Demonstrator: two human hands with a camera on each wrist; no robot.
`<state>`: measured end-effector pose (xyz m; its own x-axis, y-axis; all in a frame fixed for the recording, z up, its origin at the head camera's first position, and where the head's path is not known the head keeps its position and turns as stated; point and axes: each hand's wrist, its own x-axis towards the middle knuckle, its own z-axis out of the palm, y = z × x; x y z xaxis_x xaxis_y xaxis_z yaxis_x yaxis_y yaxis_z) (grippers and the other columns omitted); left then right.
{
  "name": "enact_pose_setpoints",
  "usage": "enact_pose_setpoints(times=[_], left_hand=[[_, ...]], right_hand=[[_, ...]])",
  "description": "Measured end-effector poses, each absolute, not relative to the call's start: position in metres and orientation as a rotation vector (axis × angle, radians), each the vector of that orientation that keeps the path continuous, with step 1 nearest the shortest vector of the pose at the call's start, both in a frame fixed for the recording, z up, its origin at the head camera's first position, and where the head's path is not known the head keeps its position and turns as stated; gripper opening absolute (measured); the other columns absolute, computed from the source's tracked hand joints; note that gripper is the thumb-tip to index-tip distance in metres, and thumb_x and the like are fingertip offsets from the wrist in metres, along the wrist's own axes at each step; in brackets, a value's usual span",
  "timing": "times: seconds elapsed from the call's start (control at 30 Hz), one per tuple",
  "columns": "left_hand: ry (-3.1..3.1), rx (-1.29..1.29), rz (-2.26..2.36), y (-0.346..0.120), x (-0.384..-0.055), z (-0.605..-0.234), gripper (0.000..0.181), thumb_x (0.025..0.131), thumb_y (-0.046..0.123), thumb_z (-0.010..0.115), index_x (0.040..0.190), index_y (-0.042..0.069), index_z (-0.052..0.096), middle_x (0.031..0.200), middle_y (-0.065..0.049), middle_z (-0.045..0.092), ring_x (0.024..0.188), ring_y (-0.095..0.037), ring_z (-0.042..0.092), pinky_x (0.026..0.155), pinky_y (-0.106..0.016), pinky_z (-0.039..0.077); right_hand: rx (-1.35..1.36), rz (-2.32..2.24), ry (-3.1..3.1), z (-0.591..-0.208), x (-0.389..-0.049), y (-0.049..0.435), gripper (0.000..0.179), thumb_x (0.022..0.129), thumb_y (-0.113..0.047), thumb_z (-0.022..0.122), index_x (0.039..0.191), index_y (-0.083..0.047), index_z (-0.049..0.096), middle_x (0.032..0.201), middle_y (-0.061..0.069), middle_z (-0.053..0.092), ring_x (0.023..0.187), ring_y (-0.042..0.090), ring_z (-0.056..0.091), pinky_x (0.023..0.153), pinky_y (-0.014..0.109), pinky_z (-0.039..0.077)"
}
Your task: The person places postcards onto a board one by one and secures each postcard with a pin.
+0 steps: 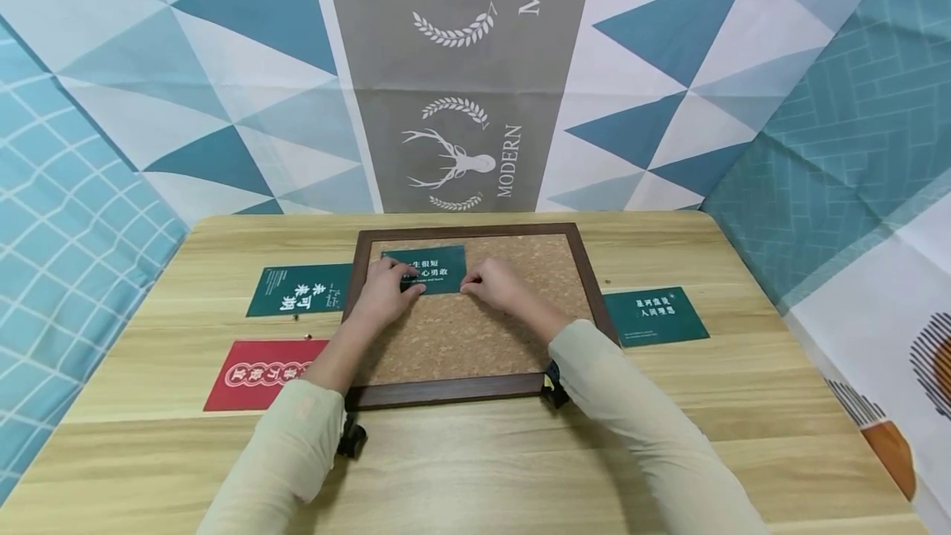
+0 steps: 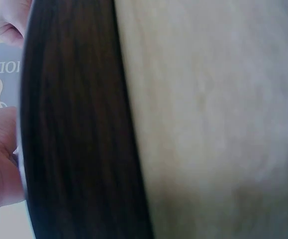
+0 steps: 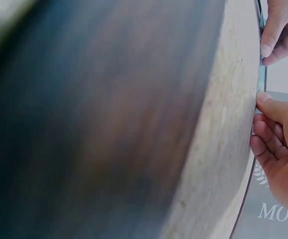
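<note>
Before me lay one corkboard [image 1: 475,333] in a dark wooden frame [image 1: 461,391], a green card [image 1: 444,267] towards its 11 o'clock. My left hand [image 1: 384,287] rested on that card, thumb and fingers apart; my right hand [image 1: 499,282] pinched its corner at 4. Around the board were three more cards: a second green card [image 1: 300,290] at 9 o'clock, a third green card [image 1: 657,317] at 3, one red card [image 1: 256,376] at 8. Only the head view showed all four; only the right wrist view showed my right hand's lower fingers, loosely curled.
</note>
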<state>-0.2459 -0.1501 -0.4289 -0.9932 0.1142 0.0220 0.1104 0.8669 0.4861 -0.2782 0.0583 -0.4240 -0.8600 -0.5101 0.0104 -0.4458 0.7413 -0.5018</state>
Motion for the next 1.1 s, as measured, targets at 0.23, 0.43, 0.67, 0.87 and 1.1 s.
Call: enact_pose_setpoints(times=[0.23, 0.43, 0.67, 0.87, 1.1], left_hand=[[3.009, 0.173, 0.809, -0.1502, -0.2451, -0.4299, 0.039, 0.092, 0.029, 0.060, 0.122, 0.004, 0.059, 0.125, -0.019, 0.047, 0.124, -0.036, 0.038, 0.100, -0.048, 0.040], [3.004, 0.169, 0.812, -0.1506, -0.2448, -0.4305, 0.039, 0.092, 0.029, 0.060, 0.122, 0.004, 0.059, 0.126, -0.020, 0.046, 0.125, -0.037, 0.037, 0.100, -0.048, 0.040], [3.015, 0.176, 0.818, -0.1500, -0.2457, -0.4301, 0.039, 0.091, 0.030, 0.061, 0.121, 0.005, 0.060, 0.124, -0.019, 0.048, 0.122, -0.036, 0.039, 0.098, -0.048, 0.041], [3.015, 0.196, 0.807, -0.1503, -0.2458, -0.4301, 0.040, 0.092, 0.030, 0.060, 0.122, 0.004, 0.059, 0.125, -0.019, 0.047, 0.121, -0.036, 0.039, 0.098, -0.048, 0.041], [3.023, 0.196, 0.784, -0.1509, -0.2473, -0.4310, 0.040, 0.092, 0.032, 0.059, 0.123, 0.005, 0.059, 0.124, -0.018, 0.047, 0.121, -0.035, 0.039, 0.097, -0.048, 0.042]], right_hand=[[-0.763, -0.806, 2.792, -0.4225, -0.2768, 0.0624, 0.015, 0.090, -0.018, 0.062, 0.091, -0.008, 0.074, 0.094, 0.005, 0.071, 0.092, 0.017, 0.063, 0.079, 0.029, 0.052], [-0.716, -0.862, 2.769, -0.4231, -0.2764, 0.0627, 0.016, 0.091, -0.018, 0.062, 0.092, -0.009, 0.074, 0.093, 0.005, 0.071, 0.088, 0.016, 0.063, 0.076, 0.028, 0.052], [-0.680, -0.879, 2.779, -0.4264, -0.2788, 0.0618, 0.015, 0.090, -0.020, 0.063, 0.089, -0.011, 0.075, 0.090, 0.003, 0.070, 0.082, 0.014, 0.063, 0.072, 0.027, 0.052], [-0.624, -0.884, 2.792, -0.4272, -0.2784, 0.0600, 0.014, 0.090, -0.020, 0.064, 0.086, -0.011, 0.073, 0.088, 0.002, 0.068, 0.079, 0.012, 0.060, 0.070, 0.027, 0.050], [-0.612, -0.845, 2.797, -0.4244, -0.2764, 0.0561, 0.014, 0.090, -0.019, 0.062, 0.086, -0.009, 0.071, 0.088, 0.003, 0.067, 0.078, 0.013, 0.059, 0.070, 0.026, 0.049]])
